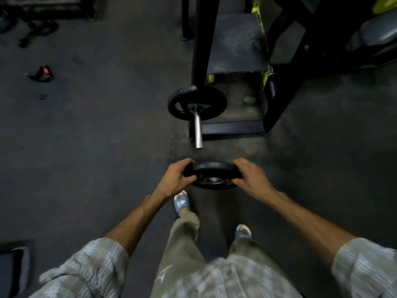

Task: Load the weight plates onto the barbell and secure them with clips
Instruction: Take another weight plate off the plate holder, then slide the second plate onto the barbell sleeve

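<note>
Now carrying a second plate toward the bar's free end.

Both hands, left (pixel 174 179) and right (pixel 250 176), clamped on opposite rims of a round black iron weight plate (pixel 212 168), held just short of the bare steel barbell sleeve (pixel 198 130); sleeve axis pointing straight back at the plate's centre hole, another black plate (pixel 211 97) already seated farther along.

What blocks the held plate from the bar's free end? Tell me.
Nothing visible. Both hands, left and right, hold the plate just short of the bar's bare end; only open floor shows between.
</note>
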The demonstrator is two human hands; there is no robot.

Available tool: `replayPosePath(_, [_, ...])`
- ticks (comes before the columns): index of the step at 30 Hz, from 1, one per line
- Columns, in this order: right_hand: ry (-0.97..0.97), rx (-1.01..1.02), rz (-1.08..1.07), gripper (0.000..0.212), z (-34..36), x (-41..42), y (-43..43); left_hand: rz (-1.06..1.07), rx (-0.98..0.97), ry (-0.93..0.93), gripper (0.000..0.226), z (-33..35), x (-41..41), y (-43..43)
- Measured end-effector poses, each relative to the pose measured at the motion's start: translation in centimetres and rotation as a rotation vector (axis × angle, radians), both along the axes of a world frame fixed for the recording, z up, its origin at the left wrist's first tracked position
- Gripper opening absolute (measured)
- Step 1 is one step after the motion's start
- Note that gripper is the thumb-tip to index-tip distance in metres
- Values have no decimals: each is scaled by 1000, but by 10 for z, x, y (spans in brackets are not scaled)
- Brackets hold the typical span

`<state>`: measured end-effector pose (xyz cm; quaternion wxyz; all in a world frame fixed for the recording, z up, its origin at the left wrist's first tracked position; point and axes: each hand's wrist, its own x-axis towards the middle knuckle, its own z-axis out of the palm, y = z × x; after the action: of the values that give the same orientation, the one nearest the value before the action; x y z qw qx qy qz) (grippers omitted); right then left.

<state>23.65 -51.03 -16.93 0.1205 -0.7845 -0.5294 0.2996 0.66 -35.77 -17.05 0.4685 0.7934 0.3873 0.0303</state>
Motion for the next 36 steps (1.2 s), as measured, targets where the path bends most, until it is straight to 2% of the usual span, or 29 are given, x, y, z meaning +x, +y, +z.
replayPosePath(3, [-15,132,8,46,37,11,-43,57,69,-78,34,44,3,-43])
replayPosePath(7, [-34,307,-15,38,91,29,-101,136,119,-201,40,101,14,-112])
replayPosePath(11, [26,461,-40,44,148,52,-161,192,151,-280,43,151,35,-181])
replayPosePath(19, [139,707,-125,48,233,79,-271,11,258,-490,43,232,70,-272])
replayPosePath(25, [75,791,-181,49,274,89,-347,-97,312,-587,34,260,93,-325])
replayPosePath(30, [20,799,-205,47,296,116,-395,-158,222,-688,35,279,126,-372])
replayPosePath(36, [2,822,-156,49,320,167,-413,-138,330,-717,29,299,173,-395])
